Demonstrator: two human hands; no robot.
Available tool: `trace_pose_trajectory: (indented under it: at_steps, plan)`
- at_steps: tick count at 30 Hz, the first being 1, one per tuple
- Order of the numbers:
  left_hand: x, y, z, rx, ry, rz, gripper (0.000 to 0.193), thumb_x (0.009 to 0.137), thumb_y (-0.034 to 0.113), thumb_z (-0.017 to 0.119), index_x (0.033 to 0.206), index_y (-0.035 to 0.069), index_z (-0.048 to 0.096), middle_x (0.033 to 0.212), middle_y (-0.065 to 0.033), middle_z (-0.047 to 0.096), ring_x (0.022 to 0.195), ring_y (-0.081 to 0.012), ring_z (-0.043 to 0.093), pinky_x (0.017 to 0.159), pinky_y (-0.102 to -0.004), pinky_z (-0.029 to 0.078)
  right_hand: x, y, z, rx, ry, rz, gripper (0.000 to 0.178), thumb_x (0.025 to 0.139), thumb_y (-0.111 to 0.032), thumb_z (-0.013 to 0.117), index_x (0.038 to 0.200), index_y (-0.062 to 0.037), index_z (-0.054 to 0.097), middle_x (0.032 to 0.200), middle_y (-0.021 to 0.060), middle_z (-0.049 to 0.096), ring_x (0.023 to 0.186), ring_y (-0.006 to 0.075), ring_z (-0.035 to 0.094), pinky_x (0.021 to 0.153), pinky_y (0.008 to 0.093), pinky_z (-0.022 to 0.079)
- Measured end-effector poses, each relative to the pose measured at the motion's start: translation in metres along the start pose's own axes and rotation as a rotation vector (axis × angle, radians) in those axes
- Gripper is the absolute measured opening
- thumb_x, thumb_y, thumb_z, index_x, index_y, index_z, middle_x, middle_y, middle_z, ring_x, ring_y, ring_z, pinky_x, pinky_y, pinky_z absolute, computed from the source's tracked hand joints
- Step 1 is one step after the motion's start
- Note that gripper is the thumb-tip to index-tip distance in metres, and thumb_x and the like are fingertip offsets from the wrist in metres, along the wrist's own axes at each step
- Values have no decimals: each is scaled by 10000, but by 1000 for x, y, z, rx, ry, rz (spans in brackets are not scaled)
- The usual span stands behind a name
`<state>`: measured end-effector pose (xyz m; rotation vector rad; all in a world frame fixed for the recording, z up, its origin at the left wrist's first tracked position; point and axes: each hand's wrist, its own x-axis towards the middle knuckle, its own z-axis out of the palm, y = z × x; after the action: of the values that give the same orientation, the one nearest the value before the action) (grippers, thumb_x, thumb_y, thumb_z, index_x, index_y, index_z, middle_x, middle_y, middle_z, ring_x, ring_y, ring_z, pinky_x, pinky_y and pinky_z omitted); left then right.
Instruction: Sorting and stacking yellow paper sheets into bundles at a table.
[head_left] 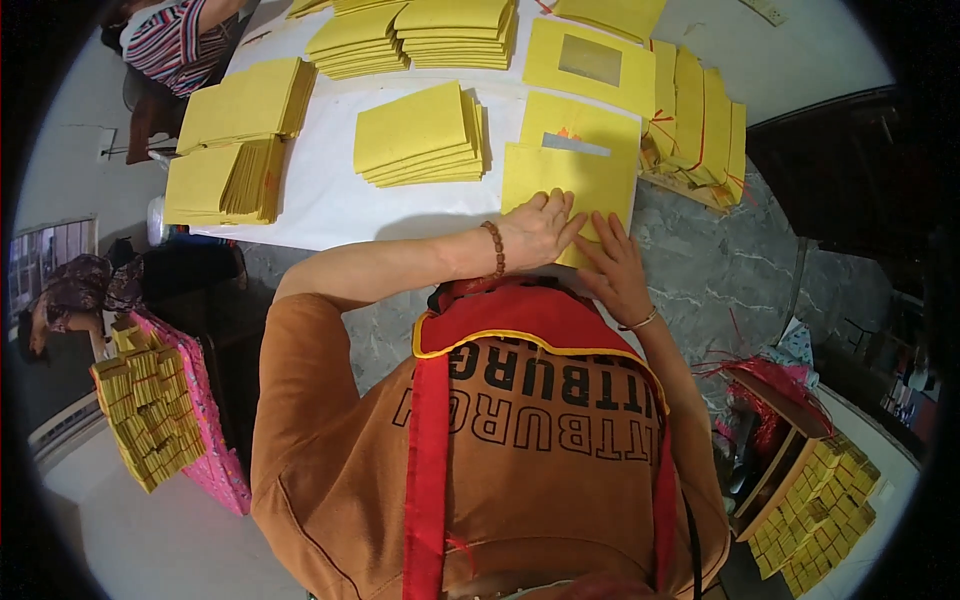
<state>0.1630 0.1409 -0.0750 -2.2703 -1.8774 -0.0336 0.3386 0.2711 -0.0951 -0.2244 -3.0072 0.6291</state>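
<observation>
A yellow paper sheet [540, 180] lies at the front right corner of the white table, its near part folded up over a grey rectangular patch [577, 144] with small orange marks. My left hand [545, 225] rests flat on the folded part, fingers stretched toward the right. Beside it my right hand [618, 270] has its fingers extended, the tips on the sheet's near right edge. Neither hand grips anything. Just beyond lies another yellow sheet [540, 55] with a grey patch. To the left sits a small stack of folded yellow paper [415, 135].
More folded yellow stacks stand on the white table [330, 190], at its left [215, 180] and far side [460, 20]. Bundles tied with red string [690, 110] stand off its right edge. Two other people are at the left, one in a striped shirt [175, 45].
</observation>
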Motion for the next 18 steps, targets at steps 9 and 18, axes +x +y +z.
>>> trace_pose_trajectory:
  at_steps: [9,18]
  plan:
    - [12,-16,-12,-238,80,-166,446,715,110,545,1133,-43,520,971,-103,549,921,-237,534,744,-319,437,4,20,-9,1202,644,423,382,949,-218,417,1261,-1,455,1206,145,539,1140,244,501,1007,368,345]
    - [-94,-120,-25,147,398,-511,464,729,60,511,1192,44,516,1035,-92,564,919,-247,538,773,-356,424,9,10,-9,1070,624,430,300,936,-189,462,1152,-1,548,1050,104,606,1003,197,566,906,318,417]
